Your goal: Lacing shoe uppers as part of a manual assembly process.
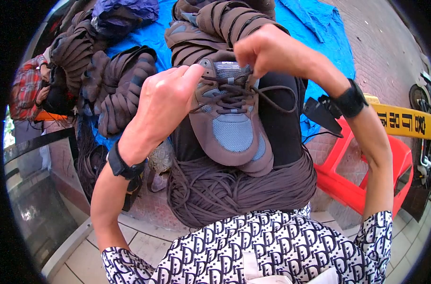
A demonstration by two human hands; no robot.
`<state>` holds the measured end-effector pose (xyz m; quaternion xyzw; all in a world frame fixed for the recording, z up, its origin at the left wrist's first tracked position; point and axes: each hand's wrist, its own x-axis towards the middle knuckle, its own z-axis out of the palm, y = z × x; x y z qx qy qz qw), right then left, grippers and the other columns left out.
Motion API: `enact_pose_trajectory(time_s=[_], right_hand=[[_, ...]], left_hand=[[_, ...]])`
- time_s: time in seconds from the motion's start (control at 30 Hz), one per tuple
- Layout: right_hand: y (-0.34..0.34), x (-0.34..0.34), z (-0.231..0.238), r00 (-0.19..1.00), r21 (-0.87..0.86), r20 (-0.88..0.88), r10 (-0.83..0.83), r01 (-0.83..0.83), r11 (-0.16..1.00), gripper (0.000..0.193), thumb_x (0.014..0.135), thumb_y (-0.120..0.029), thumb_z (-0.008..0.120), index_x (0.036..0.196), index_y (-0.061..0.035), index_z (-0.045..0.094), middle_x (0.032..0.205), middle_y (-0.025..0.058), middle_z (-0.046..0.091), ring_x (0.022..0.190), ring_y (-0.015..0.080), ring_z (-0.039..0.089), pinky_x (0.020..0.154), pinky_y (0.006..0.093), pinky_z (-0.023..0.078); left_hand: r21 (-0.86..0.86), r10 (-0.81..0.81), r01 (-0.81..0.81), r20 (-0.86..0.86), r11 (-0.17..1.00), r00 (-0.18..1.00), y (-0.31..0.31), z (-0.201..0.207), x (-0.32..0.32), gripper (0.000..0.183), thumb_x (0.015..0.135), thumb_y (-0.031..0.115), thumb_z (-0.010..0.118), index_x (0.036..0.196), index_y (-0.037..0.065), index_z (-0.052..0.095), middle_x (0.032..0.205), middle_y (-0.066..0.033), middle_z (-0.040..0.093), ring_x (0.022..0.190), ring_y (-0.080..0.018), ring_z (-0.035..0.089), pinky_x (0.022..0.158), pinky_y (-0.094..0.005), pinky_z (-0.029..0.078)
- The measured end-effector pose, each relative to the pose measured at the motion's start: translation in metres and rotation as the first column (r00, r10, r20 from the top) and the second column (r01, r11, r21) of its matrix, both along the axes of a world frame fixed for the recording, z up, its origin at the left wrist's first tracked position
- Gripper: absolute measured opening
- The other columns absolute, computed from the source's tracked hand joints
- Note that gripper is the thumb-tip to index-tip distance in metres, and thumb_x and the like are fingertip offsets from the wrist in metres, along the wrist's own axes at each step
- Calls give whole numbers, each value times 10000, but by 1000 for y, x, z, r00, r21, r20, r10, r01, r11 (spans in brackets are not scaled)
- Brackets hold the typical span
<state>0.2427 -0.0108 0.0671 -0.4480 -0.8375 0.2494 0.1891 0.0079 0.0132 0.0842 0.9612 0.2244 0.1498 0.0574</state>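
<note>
A grey-brown shoe upper (232,135) with a blue mesh toe lies over my dark-trousered lap, its toe toward me. A second upper (262,156) of the same kind shows beneath it. My left hand (166,97) is closed on the left edge of the top upper's collar, thumb near the top eyelet. My right hand (267,54) is pinched at the right eyelet row; the lace there is mostly hidden by the fingers. A dark shoelace (225,94) crosses the tongue in several rows, and a loose loop of it curves out to the right below my right hand.
A thick bundle of dark laces (244,189) rests across my lap. Stacked uppers (215,23) lie beyond on a blue tarp (319,28), with more stacks (125,85) at left. A red plastic stool (338,175) stands right. Another person in a plaid sleeve (28,83) sits far left.
</note>
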Motion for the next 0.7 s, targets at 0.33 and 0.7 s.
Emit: enact_pose_trajectory(time_s=[0.33,0.7], right_hand=[[-59,94,-9,941,301,96,-324,283,911,148,603,30,512,741,-25,510,652,144,515,622,304,540,551,370,424],[-133,220,-48,693,245,182,-698,656,714,126,627,26,538,749,-5,530,688,111,551,632,212,569,577,307,452]], left_hand=[[-17,496,-497,107,867,862,44,40,-101,98,833,85,530,912,53,579,714,-119,580,585,-181,583,554,-276,450],[166,728,-734,106,659,677,94,49,-216,163,874,196,496,969,105,593,680,-82,583,547,-123,566,533,-260,449]])
